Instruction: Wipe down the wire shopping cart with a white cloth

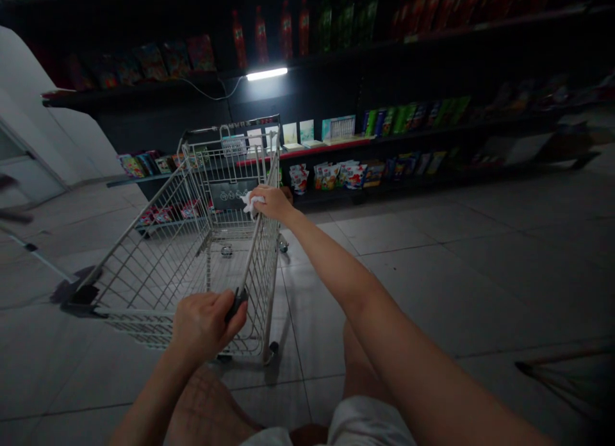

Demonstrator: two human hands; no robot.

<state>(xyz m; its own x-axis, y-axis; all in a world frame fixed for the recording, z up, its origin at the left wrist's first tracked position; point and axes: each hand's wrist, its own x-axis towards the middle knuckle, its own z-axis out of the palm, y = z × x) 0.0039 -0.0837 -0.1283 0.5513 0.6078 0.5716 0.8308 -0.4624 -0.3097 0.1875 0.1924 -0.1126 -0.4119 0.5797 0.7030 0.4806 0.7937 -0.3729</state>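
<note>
Shopping cart [257, 273] stands on the tiled floor [403, 241] just ahead, shelf rack [314, 141] beyond; left hand [204, 321] is clamped on the dark corner cap [238, 302] at the near end; right hand [271, 202], well apart from it and farther along the same side rail [248, 263], is closed on a white cloth [252, 201] at the rail; step looks like wiping; to do it well: brace with the left so the casters [273, 348] don't roll, wrap cloth right round the tube, use long even strokes, refold when dirty, watch for snags at wire joints; can't see: left palm side, cloth under right hand, so contact pressure unclear; thin dark thing [531, 368] at lower right too dim to name; pole-like thing [52, 266] at left blurred, cut off by the edge; goods on the rack dim, labels unreadable.
</note>
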